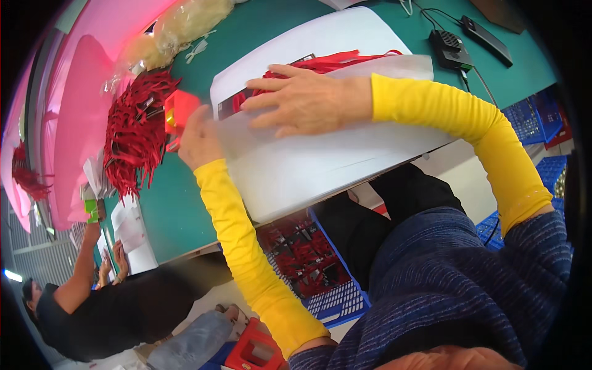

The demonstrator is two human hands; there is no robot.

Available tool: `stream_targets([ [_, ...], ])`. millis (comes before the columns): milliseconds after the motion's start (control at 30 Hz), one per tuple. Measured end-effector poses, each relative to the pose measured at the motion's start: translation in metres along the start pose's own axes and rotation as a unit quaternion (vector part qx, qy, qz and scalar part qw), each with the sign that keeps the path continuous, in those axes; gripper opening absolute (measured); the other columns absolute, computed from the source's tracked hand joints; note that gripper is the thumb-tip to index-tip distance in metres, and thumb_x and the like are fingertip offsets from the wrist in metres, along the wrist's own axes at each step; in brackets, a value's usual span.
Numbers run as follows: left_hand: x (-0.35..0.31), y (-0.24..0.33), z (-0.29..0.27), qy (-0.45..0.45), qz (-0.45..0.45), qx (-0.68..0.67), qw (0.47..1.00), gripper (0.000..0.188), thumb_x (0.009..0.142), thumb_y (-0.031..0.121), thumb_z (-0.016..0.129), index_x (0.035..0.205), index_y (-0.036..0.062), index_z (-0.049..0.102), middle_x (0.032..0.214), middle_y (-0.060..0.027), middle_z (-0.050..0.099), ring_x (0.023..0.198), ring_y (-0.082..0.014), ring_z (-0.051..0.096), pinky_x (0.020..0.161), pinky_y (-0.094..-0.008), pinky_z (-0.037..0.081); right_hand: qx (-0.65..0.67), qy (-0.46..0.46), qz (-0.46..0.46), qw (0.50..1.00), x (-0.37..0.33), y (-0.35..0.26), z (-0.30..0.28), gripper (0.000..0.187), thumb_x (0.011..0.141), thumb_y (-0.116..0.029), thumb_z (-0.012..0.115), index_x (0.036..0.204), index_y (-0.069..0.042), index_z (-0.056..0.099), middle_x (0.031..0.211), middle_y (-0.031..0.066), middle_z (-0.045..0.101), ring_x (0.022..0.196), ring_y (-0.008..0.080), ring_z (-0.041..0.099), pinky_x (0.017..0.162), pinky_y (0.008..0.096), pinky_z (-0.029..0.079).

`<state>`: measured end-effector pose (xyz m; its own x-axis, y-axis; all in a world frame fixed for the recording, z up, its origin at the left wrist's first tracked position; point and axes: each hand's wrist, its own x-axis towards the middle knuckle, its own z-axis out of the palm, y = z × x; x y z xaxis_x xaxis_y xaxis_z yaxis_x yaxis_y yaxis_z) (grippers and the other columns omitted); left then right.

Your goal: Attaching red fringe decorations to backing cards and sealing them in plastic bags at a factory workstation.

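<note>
Head view: right hand [302,102] lay palm-down with fingers spread, over a bundle of red straps [345,60] and a dark card [229,106]. Bundle sat under the palm, its loose ends running out toward 1 to 2 o'clock. Translucent plastic [407,68] showed along the bundle; could not tell whether the straps were inside it. All this rested on a white board [308,179] on the green desk [166,228].

Left hand [202,139], at 8 o'clock from the right, was closed around a red tape dispenser [177,112]; blur hid the exact finger positions. Just beyond the dispenser, at 9 o'clock, a heap of red straps [132,135] spread over the desk. Pale yellow plastic bags [179,31] lay at 10 o'clock.

Between 2 and 3 o'clock: a black boxy device [450,50] with cables, a slim black handset [487,40] near it. At 6 o'clock, below desk height, a blue crate [336,308] contained red-and-dark packs [308,256]. Co-worker [117,308] stood at 7 o'clock, in dark clothes.
</note>
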<state>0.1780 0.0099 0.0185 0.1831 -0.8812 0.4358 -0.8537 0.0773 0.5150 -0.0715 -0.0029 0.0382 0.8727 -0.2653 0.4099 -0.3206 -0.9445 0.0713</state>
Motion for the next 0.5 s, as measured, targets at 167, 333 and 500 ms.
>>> stream_targets([
  [167,-0.044,0.024,-0.045,0.064,-0.208,-0.353,0.910,0.029,0.091,0.020,0.048,0.118,0.0124,0.052,0.076,-0.0092,0.063,0.066,-0.0186,0.062,0.059,-0.0274,0.050,0.047,-0.025,0.038,0.998,-0.009,0.018,0.032,0.040,0.093,-0.037,0.041,0.131,-0.025,0.043,0.138,0.0102,0.035,0.130,0.0309,0.029,0.107,0.0499,0.021],
  [333,-0.079,0.009,-0.045,-0.035,-0.315,-0.467,0.826,0.041,0.094,0.030,0.045,0.128,0.0112,0.033,0.089,-0.0264,0.060,0.074,-0.0309,0.064,0.066,-0.0367,0.055,0.056,-0.042,0.058,0.996,-0.012,0.010,0.029,0.043,0.093,-0.043,0.037,0.133,-0.027,0.042,0.140,0.0105,0.033,0.132,0.0319,0.026,0.110,0.0499,0.016],
  [500,-0.061,0.005,-0.043,-0.052,-0.333,-0.451,0.827,0.042,0.093,0.029,0.048,0.126,0.0094,0.033,0.087,-0.0245,0.059,0.077,-0.0311,0.064,0.068,-0.0374,0.056,0.049,-0.033,0.062,0.996,-0.010,0.005,0.033,0.045,0.092,-0.046,0.038,0.133,-0.028,0.041,0.141,0.0098,0.033,0.132,0.0315,0.026,0.110,0.0498,0.015],
])
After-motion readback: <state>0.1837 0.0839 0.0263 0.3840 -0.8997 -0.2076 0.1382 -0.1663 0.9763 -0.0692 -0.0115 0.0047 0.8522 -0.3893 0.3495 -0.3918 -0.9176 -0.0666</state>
